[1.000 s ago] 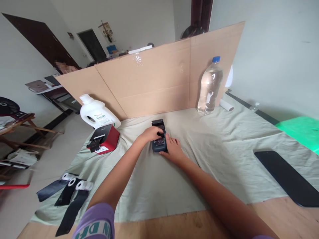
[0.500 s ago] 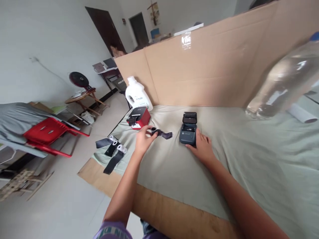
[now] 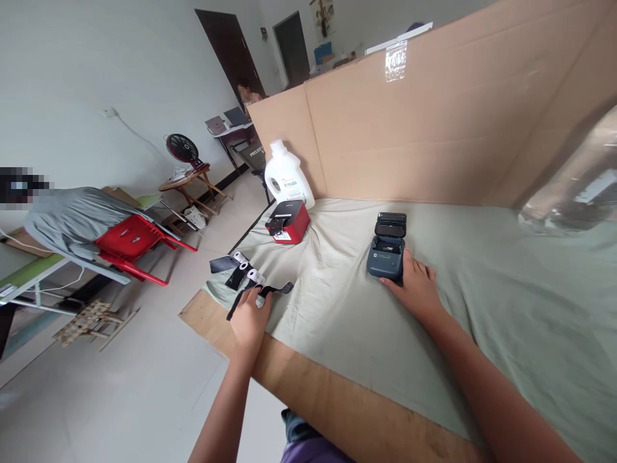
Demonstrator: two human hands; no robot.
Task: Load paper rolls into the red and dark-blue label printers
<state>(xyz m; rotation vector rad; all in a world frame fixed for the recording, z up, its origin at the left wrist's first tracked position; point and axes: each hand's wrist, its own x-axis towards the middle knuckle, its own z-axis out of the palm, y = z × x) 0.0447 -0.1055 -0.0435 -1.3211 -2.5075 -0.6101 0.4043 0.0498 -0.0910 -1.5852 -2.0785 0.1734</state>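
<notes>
My left hand [image 3: 250,316] is low on the left side of the table, closed on a small roll of black paper [image 3: 261,300]. A loose black tail of it trails off to the right, and the fingers hide part of the roll. Several white rolls [image 3: 254,276] with black strips unrolled from them lie just beyond that hand. My right hand [image 3: 418,283] grips the right side of a small dark portable printer [image 3: 385,262], thumb at its front edge. The printer's lid [image 3: 391,224] stands flipped back, baring the paper bay.
A red and black printer [image 3: 292,225] stands at the back left, before a white jug [image 3: 289,177]. A cardboard panel [image 3: 409,135] walls off the back, and a large clear bottle [image 3: 569,186] leans at the right. A wrinkled green cloth [image 3: 332,302] covers the wooden board [image 3: 332,379].
My left hand has carried the black roll left and nearer to me, beside the other rolls. My right hand stays on the portable printer. The view has turned left.
</notes>
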